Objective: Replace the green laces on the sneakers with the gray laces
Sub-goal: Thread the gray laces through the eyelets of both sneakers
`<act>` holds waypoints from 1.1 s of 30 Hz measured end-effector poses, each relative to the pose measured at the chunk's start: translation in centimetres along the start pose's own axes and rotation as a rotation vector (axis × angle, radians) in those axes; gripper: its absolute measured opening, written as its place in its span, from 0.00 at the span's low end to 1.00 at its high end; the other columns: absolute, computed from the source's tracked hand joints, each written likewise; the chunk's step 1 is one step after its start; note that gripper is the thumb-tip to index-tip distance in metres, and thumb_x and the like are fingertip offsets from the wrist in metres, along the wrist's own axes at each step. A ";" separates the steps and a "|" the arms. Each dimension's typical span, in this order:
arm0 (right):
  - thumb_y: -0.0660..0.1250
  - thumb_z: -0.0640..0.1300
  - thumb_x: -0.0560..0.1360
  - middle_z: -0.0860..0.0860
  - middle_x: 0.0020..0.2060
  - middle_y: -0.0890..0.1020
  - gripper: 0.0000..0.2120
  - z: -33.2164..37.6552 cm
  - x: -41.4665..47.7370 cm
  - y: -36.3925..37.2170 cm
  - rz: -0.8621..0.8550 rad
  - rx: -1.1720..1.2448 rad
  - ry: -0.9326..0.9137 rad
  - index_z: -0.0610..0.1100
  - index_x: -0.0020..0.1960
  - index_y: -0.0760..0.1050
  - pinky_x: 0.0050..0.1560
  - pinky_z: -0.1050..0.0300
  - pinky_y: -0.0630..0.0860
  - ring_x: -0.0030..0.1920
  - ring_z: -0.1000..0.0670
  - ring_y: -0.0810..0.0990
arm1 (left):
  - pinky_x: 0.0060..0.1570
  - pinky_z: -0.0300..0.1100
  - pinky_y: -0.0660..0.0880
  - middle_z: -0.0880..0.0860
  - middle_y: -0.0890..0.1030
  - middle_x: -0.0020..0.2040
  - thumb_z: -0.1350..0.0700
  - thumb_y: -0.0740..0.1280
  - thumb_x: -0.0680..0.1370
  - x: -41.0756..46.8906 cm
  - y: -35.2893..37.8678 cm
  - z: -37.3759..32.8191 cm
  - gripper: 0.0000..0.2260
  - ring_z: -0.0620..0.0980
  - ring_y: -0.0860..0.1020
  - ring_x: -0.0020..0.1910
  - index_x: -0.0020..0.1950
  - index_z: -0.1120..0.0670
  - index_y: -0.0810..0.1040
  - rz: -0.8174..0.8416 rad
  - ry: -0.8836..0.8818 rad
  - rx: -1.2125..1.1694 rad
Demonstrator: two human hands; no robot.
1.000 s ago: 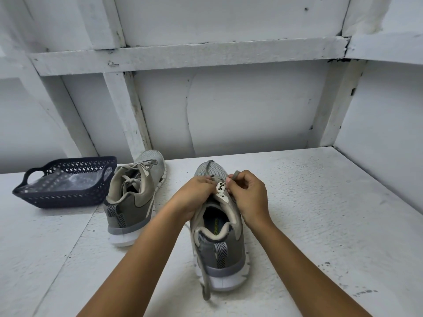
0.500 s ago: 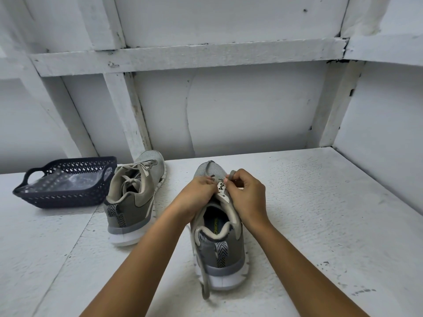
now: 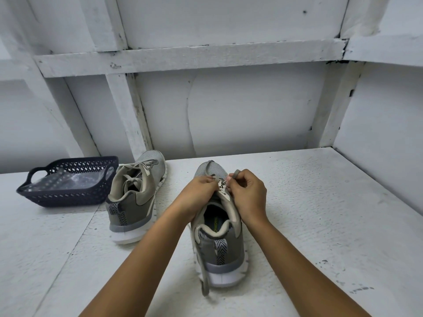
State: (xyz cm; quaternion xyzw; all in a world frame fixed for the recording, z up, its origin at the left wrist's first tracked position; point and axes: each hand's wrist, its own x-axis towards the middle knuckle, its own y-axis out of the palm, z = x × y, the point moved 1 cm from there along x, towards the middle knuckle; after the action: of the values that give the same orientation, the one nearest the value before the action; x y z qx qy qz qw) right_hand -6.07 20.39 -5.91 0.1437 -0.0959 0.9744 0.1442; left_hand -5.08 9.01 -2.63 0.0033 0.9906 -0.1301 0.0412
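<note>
A gray sneaker (image 3: 218,243) stands heel toward me in the middle of the white table. My left hand (image 3: 198,193) grips the left side of its upper beside the tongue (image 3: 223,189). My right hand (image 3: 249,195) pinches a gray lace (image 3: 235,173) at the top eyelets, and the lace tip sticks up above my fingers. Another length of that lace (image 3: 204,280) hangs down the shoe's left side past the heel. The second sneaker (image 3: 135,195) stands to the left, laced in a pale lace.
A dark perforated basket (image 3: 68,197) holding clear plastic sits at the far left on the table (image 3: 320,213). White walls with wooden beams close in behind and on the right.
My right hand has shifted slightly at the eyelets, and the lace tip now pokes up above its fingers. The left hand and both shoes have stayed put.
</note>
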 end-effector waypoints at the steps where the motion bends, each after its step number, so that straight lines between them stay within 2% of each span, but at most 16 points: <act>1: 0.69 0.37 0.73 0.51 0.34 0.81 0.11 0.0 0.0 -0.1 0.002 -0.004 -0.005 0.43 0.34 0.71 0.34 0.74 0.69 0.36 0.53 0.79 | 0.34 0.28 0.69 0.47 0.71 0.36 0.66 0.59 0.78 0.0 0.0 0.0 0.08 0.40 0.70 0.35 0.42 0.61 0.76 -0.001 -0.002 -0.002; 6: 0.69 0.37 0.74 0.54 0.33 0.79 0.17 0.2 0.1 -0.2 0.024 -0.026 -0.036 0.49 0.31 0.67 0.34 0.74 0.70 0.35 0.55 0.78 | 0.41 0.37 0.70 0.47 0.73 0.38 0.65 0.60 0.78 0.1 0.1 0.0 0.07 0.43 0.71 0.37 0.43 0.61 0.76 -0.009 -0.013 0.005; 12: 0.68 0.36 0.74 0.50 0.33 0.81 0.12 0.2 0.1 -0.3 0.006 0.048 -0.016 0.44 0.34 0.70 0.35 0.71 0.72 0.34 0.53 0.79 | 0.41 0.34 0.69 0.44 0.73 0.38 0.64 0.60 0.78 0.2 -0.1 0.2 0.07 0.41 0.71 0.37 0.43 0.60 0.76 -0.027 0.005 0.039; 18: 0.68 0.36 0.74 0.52 0.35 0.81 0.18 0.0 0.2 -0.2 0.023 0.011 -0.037 0.49 0.31 0.66 0.36 0.71 0.72 0.35 0.54 0.78 | 0.37 0.34 0.67 0.47 0.70 0.35 0.65 0.59 0.77 0.2 0.0 0.3 0.06 0.42 0.69 0.35 0.44 0.59 0.75 -0.009 0.010 0.035; 24: 0.69 0.37 0.73 0.58 0.34 0.79 0.16 0.1 0.5 -0.2 0.095 -0.053 -0.061 0.49 0.32 0.68 0.36 0.76 0.69 0.36 0.61 0.77 | 0.43 0.40 0.68 0.47 0.71 0.36 0.64 0.60 0.77 0.4 0.0 0.5 0.06 0.47 0.70 0.40 0.43 0.59 0.75 -0.014 -0.004 0.042; 28: 0.70 0.37 0.73 0.55 0.35 0.80 0.15 -0.1 0.9 -0.3 0.141 -0.052 -0.032 0.48 0.31 0.70 0.41 0.69 0.73 0.38 0.56 0.79 | 0.55 0.52 0.72 0.56 0.77 0.42 0.62 0.60 0.77 0.6 0.0 0.7 0.09 0.52 0.74 0.45 0.38 0.55 0.76 -0.047 -0.051 0.034; 30: 0.70 0.38 0.73 0.54 0.35 0.81 0.12 0.0 0.8 -0.3 0.147 -0.042 -0.015 0.46 0.32 0.73 0.42 0.67 0.73 0.39 0.55 0.78 | 0.59 0.55 0.71 0.61 0.81 0.46 0.60 0.60 0.77 0.7 -0.1 0.7 0.09 0.56 0.78 0.48 0.42 0.58 0.79 -0.048 -0.054 0.037; 32: 0.70 0.40 0.73 0.53 0.35 0.81 0.08 0.2 0.7 -0.3 0.166 -0.027 0.001 0.43 0.35 0.77 0.42 0.63 0.74 0.38 0.54 0.78 | 0.59 0.54 0.72 0.62 0.81 0.49 0.59 0.59 0.78 0.6 0.0 0.7 0.10 0.57 0.79 0.50 0.45 0.60 0.80 -0.055 -0.051 0.049; 33: 0.70 0.41 0.73 0.53 0.35 0.81 0.08 0.2 0.6 -0.3 0.179 -0.011 0.012 0.42 0.36 0.79 0.42 0.62 0.74 0.38 0.54 0.79 | 0.58 0.51 0.73 0.61 0.81 0.49 0.59 0.60 0.78 0.7 0.0 0.7 0.10 0.55 0.78 0.49 0.43 0.58 0.79 -0.064 -0.048 0.061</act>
State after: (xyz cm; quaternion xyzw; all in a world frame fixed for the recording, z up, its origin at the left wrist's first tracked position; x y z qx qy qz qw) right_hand -6.51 20.81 -5.47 0.1281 -0.1130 0.9836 0.0580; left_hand -5.67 8.83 -3.37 -0.0302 0.9845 -0.1616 0.0607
